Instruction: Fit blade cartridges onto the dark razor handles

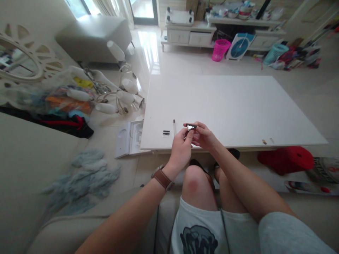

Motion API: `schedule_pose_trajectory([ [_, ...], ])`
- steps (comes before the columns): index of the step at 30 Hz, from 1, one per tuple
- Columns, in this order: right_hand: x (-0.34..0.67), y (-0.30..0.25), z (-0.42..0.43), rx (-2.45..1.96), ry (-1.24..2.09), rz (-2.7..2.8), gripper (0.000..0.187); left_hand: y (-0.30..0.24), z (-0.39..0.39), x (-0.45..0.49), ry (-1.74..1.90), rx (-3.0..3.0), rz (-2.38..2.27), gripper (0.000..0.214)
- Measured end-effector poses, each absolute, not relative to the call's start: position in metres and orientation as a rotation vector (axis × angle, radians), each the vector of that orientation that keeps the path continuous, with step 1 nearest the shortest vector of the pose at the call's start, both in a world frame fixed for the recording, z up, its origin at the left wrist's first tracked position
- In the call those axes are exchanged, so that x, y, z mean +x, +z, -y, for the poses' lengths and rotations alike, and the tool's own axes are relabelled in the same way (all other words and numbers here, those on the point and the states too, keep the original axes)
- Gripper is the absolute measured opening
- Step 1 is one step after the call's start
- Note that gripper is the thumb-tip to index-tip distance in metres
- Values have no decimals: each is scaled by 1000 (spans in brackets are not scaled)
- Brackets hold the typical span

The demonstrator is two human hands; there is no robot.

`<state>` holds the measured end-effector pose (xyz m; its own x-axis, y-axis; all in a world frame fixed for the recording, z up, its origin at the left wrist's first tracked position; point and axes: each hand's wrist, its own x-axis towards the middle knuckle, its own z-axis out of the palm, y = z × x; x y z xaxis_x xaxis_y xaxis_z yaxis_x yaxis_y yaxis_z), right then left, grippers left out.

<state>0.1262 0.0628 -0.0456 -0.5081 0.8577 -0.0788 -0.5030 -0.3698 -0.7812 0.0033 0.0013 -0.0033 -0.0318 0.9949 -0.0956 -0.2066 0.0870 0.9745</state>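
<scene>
Over the near edge of the white table, my left hand [182, 145] and my right hand [204, 135] meet, fingers closed around a small shiny piece [190, 127], dark on top and silvery below. Its exact kind is too small to make out. The thumb of my left hand presses it from the near side, while my right fingers hold it from the right. Just left of my hands lies a thin pale stick with a dark tip [174, 126]. Beside that rest two short black strips [166, 133] on a pale backing.
A white open box [129, 135] is on the floor left of the table [225, 106]. Lamp parts with white shades [124, 88] and bagged items stand farther left. Small scraps [264, 141] lie at the table's right front. A red roll [288, 159] sits below that edge.
</scene>
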Motion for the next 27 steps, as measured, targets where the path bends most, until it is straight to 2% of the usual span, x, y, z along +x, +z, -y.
schedule_pose_trajectory([
  [17, 126, -44, -67, -648, 1903, 823, 33, -5, -1, 5, 1250, 945, -1136, 20],
  [27, 131, -46, -75, -698, 1780, 867, 23, -5, 1, 1, 1238, 591, -1070, 20],
])
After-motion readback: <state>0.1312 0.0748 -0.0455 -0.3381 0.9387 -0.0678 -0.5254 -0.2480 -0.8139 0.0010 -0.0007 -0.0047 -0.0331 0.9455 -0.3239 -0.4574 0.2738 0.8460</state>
